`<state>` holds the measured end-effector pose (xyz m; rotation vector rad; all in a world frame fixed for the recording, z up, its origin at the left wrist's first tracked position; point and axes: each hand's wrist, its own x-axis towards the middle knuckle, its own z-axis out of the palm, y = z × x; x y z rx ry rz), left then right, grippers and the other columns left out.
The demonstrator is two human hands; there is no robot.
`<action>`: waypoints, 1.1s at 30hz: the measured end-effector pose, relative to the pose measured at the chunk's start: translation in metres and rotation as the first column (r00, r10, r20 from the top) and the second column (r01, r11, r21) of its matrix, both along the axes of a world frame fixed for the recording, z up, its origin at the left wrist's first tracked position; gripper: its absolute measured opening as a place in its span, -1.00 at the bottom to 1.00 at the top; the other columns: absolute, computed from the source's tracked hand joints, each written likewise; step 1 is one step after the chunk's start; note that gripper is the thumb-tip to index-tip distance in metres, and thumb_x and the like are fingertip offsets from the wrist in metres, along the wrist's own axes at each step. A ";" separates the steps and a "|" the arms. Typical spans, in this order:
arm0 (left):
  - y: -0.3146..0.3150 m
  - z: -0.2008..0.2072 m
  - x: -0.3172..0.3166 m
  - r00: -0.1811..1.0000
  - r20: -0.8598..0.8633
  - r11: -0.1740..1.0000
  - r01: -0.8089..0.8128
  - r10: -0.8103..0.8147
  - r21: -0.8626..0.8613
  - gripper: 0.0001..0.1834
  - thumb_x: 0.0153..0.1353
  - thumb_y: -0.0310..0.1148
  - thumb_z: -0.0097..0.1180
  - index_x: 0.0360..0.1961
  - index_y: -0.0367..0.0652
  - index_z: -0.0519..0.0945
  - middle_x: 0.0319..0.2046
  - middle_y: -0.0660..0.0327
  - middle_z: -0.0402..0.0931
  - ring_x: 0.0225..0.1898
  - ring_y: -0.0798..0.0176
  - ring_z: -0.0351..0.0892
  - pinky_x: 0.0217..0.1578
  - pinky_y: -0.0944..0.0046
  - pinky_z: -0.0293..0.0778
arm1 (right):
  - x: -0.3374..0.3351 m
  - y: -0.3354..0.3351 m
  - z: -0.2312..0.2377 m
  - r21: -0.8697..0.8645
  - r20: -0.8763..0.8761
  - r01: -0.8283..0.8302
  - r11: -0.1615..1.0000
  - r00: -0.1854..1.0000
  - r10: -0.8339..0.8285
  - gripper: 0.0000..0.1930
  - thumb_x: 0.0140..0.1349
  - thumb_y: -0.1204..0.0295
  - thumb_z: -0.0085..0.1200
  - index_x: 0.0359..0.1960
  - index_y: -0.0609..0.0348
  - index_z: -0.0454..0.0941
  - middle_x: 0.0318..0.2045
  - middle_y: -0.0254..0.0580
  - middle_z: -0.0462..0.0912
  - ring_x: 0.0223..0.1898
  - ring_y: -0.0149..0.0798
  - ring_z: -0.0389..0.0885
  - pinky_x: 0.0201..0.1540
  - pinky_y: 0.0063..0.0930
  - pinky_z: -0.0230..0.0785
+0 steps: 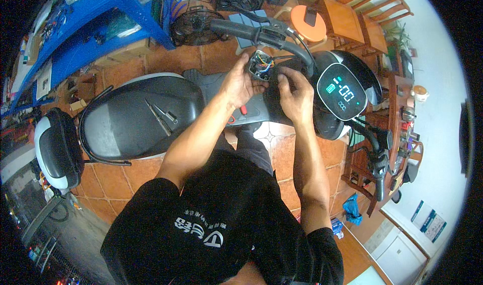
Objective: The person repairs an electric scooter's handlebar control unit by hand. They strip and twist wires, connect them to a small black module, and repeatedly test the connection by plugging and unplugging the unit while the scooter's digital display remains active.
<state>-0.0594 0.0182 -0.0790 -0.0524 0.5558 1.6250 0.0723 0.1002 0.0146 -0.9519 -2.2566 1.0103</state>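
My left hand holds an opened handlebar switch housing, with thin coloured wires showing inside it. The housing hangs just below the left handlebar grip of an electric scooter. To its right is my right hand, thumb and fingers closed together near the wires. Anything between those fingertips is too small to make out. Beside my right hand, the scooter's display is lit. A screwdriver and a short metal tool lie on the black seat.
A red-handled tool lies on the grey footboard. Beyond the scooter are a black fan, an orange round stool and wooden chairs. A blue rack stands at far left; the right handlebar reaches toward a wooden shelf.
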 end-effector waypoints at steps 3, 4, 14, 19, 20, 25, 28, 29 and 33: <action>0.001 -0.001 0.001 1.000 0.011 1.000 -0.024 0.024 -0.010 -0.37 0.35 0.23 -0.33 -0.03 -0.07 0.54 -0.28 0.18 0.64 -0.36 0.18 0.60 -0.30 0.21 0.51 | -0.007 0.003 -0.010 0.046 -0.004 -0.008 0.999 1.000 0.008 -0.82 0.15 0.50 0.13 -0.21 0.22 0.63 -0.34 -0.01 0.64 -0.29 -0.08 0.64 -0.18 -0.34 0.46; 0.001 -0.003 0.000 1.000 0.020 1.000 -0.018 0.018 -0.006 -0.37 0.35 0.23 -0.32 -0.03 -0.07 0.54 -0.28 0.18 0.64 -0.36 0.18 0.60 -0.29 0.21 0.51 | -0.009 0.001 -0.006 -0.001 0.001 0.003 1.000 1.000 -0.003 -0.83 0.14 0.50 0.13 -0.23 0.21 0.64 -0.36 -0.02 0.64 -0.31 -0.07 0.64 -0.19 -0.31 0.46; 0.003 -0.010 -0.012 0.992 0.087 0.993 0.081 -0.089 0.085 -0.42 0.33 0.20 -0.24 -0.04 -0.05 0.55 -0.31 0.21 0.64 -0.39 0.23 0.62 -0.44 0.22 0.56 | -0.008 0.006 -0.010 0.290 0.104 -0.148 0.945 0.987 0.123 -0.78 0.09 0.48 0.17 -0.19 0.13 0.61 -0.33 -0.05 0.60 -0.36 0.02 0.62 -0.32 -0.23 0.52; 0.004 -0.009 -0.018 0.983 0.110 0.987 0.140 -0.149 0.083 -0.43 0.31 0.18 -0.19 -0.03 -0.07 0.55 -0.32 0.20 0.63 -0.45 0.20 0.60 -0.52 0.22 0.53 | -0.005 0.017 -0.008 0.211 -0.020 -0.149 0.966 0.988 0.156 -0.83 0.11 0.53 0.16 -0.23 0.20 0.63 -0.36 -0.05 0.62 -0.37 -0.07 0.64 -0.31 -0.33 0.49; 0.004 -0.011 -0.019 0.978 0.125 0.982 0.156 -0.169 0.110 -0.42 0.31 0.18 -0.19 -0.01 -0.07 0.54 -0.31 0.19 0.63 -0.46 0.19 0.59 -0.52 0.23 0.53 | -0.004 0.019 -0.009 0.160 -0.056 -0.136 0.978 0.988 0.147 -0.84 0.13 0.55 0.15 -0.23 0.23 0.63 -0.35 -0.05 0.64 -0.36 -0.10 0.65 -0.29 -0.35 0.48; 0.003 -0.009 -0.017 0.976 0.141 0.984 0.159 -0.169 0.079 -0.40 0.31 0.18 -0.21 0.09 -0.07 0.49 -0.25 0.17 0.62 -0.50 0.15 0.55 -0.50 0.25 0.47 | -0.014 0.018 -0.021 -0.265 0.067 0.119 0.957 0.992 -0.105 -0.78 0.18 0.42 0.23 -0.27 0.36 0.60 -0.43 -0.20 0.65 -0.39 -0.45 0.56 -0.31 -0.54 0.42; 0.004 -0.012 -0.018 0.980 0.115 0.983 0.153 -0.164 0.097 -0.39 0.32 0.18 -0.23 0.12 -0.07 0.46 -0.23 0.18 0.61 -0.49 0.16 0.54 -0.49 0.24 0.47 | -0.021 0.011 -0.024 -0.522 -0.047 0.035 0.852 0.996 -0.070 -0.75 0.16 0.37 0.26 -0.26 0.30 0.55 -0.47 -0.27 0.61 -0.47 -0.46 0.51 -0.41 -0.56 0.36; 0.003 -0.014 -0.019 0.984 0.085 0.985 0.150 -0.157 0.090 -0.38 0.32 0.18 -0.23 0.12 -0.07 0.46 -0.24 0.18 0.61 -0.47 0.17 0.54 -0.48 0.25 0.47 | -0.023 0.013 -0.028 -0.636 -0.047 0.042 0.771 0.995 -0.093 -0.76 0.16 0.37 0.26 -0.26 0.28 0.54 -0.48 -0.30 0.58 -0.50 -0.46 0.48 -0.45 -0.56 0.33; 0.001 -0.016 -0.021 0.993 -0.041 0.992 0.113 -0.111 0.051 -0.39 0.33 0.19 -0.22 0.10 -0.08 0.47 -0.26 0.21 0.61 -0.43 0.21 0.56 -0.45 0.26 0.50 | -0.028 0.011 -0.035 -0.846 -0.225 -0.048 0.531 0.935 -0.274 -0.81 0.11 0.48 0.30 -0.40 0.18 0.47 -0.52 -0.37 0.50 -0.53 -0.45 0.46 -0.51 -0.57 0.34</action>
